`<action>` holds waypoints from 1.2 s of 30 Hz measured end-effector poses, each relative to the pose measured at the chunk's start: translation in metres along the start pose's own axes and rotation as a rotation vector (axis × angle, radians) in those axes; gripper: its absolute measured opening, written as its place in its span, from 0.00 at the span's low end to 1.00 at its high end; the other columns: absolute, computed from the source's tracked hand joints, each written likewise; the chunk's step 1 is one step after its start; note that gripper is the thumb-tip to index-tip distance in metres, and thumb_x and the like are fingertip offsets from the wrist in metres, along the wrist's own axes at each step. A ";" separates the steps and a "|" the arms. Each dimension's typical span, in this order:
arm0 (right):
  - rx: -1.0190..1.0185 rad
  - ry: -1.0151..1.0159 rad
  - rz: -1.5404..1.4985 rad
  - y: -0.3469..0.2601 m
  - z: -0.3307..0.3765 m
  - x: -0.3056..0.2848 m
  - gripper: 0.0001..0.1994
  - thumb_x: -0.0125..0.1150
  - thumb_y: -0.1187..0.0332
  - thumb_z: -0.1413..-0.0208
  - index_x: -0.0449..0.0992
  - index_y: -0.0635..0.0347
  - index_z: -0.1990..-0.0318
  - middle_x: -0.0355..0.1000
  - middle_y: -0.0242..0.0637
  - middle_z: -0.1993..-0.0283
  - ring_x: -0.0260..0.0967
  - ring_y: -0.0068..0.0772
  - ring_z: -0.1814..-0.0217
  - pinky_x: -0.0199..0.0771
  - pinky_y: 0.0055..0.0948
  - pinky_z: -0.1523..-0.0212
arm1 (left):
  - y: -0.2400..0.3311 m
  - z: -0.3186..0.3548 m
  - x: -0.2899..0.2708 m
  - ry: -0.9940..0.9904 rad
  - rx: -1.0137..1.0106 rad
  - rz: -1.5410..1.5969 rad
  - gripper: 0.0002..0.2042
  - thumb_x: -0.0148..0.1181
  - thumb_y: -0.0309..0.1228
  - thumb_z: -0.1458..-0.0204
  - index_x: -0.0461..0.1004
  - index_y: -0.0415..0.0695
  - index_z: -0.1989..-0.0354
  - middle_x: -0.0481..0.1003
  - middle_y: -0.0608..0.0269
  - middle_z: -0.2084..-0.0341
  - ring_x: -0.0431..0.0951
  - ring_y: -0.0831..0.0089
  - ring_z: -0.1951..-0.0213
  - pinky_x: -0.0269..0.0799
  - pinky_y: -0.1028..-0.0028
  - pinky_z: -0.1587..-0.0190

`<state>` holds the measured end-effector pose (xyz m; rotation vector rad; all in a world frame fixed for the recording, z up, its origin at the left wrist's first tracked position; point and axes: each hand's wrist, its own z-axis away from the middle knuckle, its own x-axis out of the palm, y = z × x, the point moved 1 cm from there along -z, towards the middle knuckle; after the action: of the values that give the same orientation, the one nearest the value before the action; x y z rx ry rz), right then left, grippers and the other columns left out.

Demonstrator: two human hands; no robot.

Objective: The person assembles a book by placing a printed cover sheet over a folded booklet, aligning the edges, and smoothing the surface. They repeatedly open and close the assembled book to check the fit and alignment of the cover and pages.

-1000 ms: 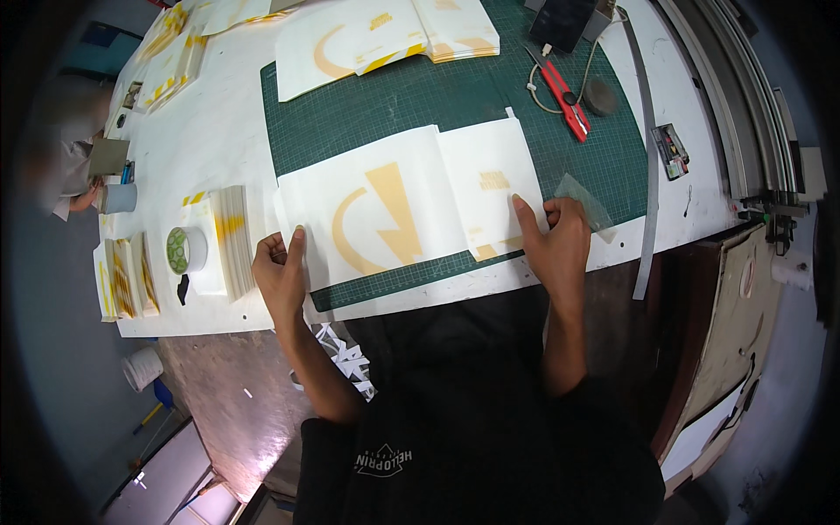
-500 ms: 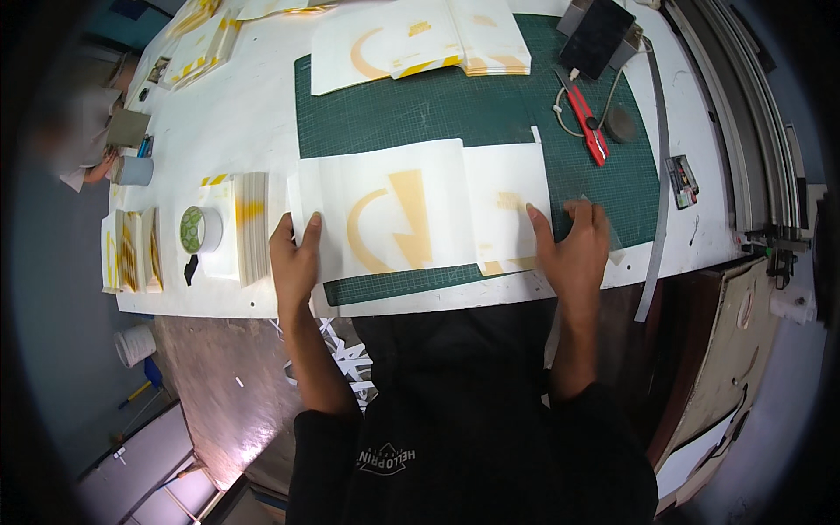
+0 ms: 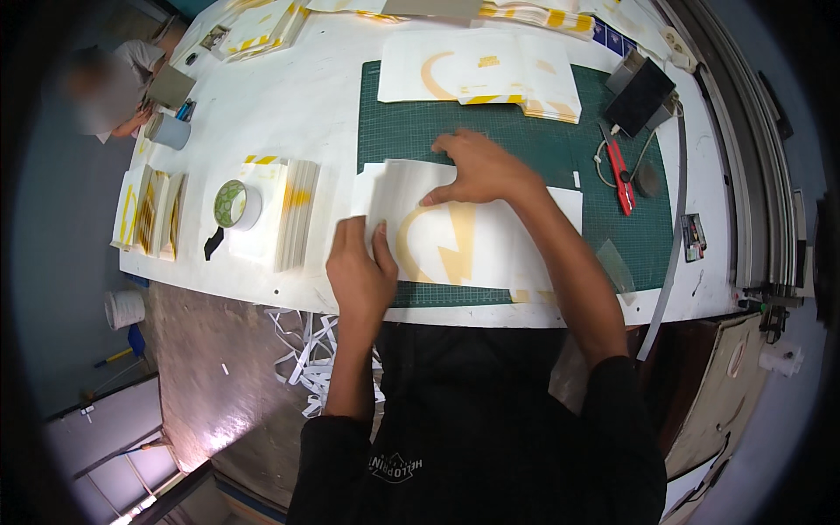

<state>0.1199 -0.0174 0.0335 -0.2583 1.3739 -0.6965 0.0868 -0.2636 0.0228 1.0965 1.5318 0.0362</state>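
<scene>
Splayed right hand [image 3: 486,168] arching over white, yellow-printed paper sheet [image 3: 455,236] on green gridded mat [image 3: 402,129], left hand [image 3: 360,276] touching, grip unclear

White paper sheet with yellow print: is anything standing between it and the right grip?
Nothing visible stands between the person's right grip, a bare hand, and this white paper sheet; whether they touch, I cannot tell.

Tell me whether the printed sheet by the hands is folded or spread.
Mostly spread: the printed sheet lies across the cutting mat, its yellow design showing. Its left end looks raised.
</scene>
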 end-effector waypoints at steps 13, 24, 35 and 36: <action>0.041 -0.008 0.107 0.006 -0.032 0.030 0.34 0.87 0.45 0.67 0.79 0.66 0.62 0.79 0.52 0.58 0.76 0.51 0.51 0.77 0.42 0.54 | -0.055 0.000 0.031 0.034 -0.113 0.000 0.16 0.66 0.25 0.40 0.76 0.24 0.49 0.72 0.38 0.47 0.72 0.43 0.45 0.70 0.54 0.41; -0.130 -0.115 -0.209 0.022 -0.037 0.012 0.24 0.84 0.51 0.57 0.78 0.62 0.68 0.78 0.37 0.71 0.73 0.30 0.70 0.69 0.33 0.68 | -0.053 0.000 0.017 0.051 -0.067 0.183 0.13 0.65 0.25 0.39 0.76 0.26 0.52 0.73 0.41 0.51 0.76 0.46 0.50 0.73 0.57 0.46; -0.456 -0.147 -0.374 -0.014 0.003 -0.026 0.15 0.75 0.61 0.41 0.77 0.64 0.66 0.73 0.33 0.73 0.63 0.25 0.69 0.64 0.32 0.64 | -0.094 0.006 -0.021 -0.279 -0.357 1.062 0.44 0.75 0.33 0.43 0.52 0.36 0.23 0.73 0.43 0.39 0.76 0.61 0.40 0.70 0.61 0.35; -0.477 -0.118 -0.372 -0.015 0.005 -0.027 0.16 0.75 0.60 0.41 0.77 0.64 0.66 0.73 0.33 0.73 0.63 0.25 0.69 0.64 0.33 0.64 | -0.095 0.007 -0.019 -0.275 -0.338 0.979 0.44 0.75 0.34 0.43 0.53 0.36 0.23 0.73 0.42 0.39 0.76 0.61 0.39 0.70 0.61 0.34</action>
<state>0.1190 -0.0136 0.0645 -0.9376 1.3777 -0.6352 0.0322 -0.3319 -0.0197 1.3999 0.6024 0.7508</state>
